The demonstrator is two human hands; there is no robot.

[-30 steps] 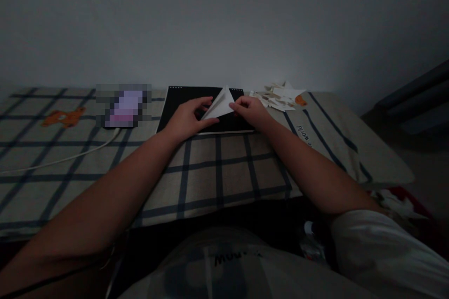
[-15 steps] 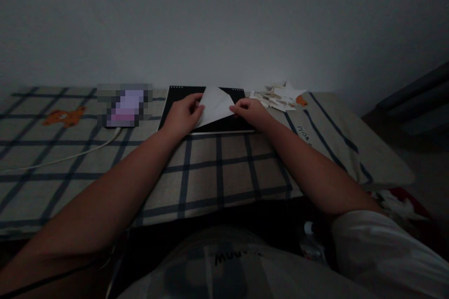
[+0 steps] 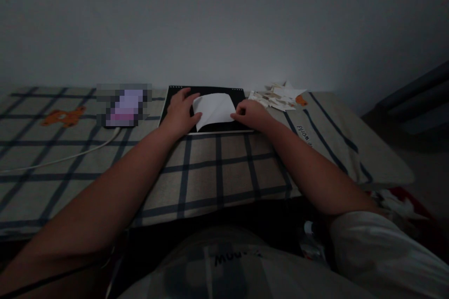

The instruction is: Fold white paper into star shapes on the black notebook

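Note:
A white piece of paper [image 3: 215, 107], curled at its lower left corner, lies over a black pad [image 3: 224, 127] with punched holes along its far edge. At the paper's left edge is my left hand [image 3: 180, 111], its fingers apart and the thumb tip against the sheet. My right hand [image 3: 254, 114] has thumb and curled fingers closed at the sheet's right edge, pinching it. Just beyond that hand sits a heap of white paper scraps [image 3: 278, 96].
A checked cloth [image 3: 203, 168] covers the table against the wall. To the left are a phone [image 3: 126, 107] with a white cable [image 3: 84, 152] and an orange cutout shape [image 3: 65, 116]. Another orange piece [image 3: 300, 100] shows by the scraps. A plastic bottle [image 3: 310, 238] stands below the table edge.
The paper has turned and now lies lower and flatter on the pad. My left hand has loosened and spread its fingers, shifting slightly left. My right hand has stayed nearly in place.

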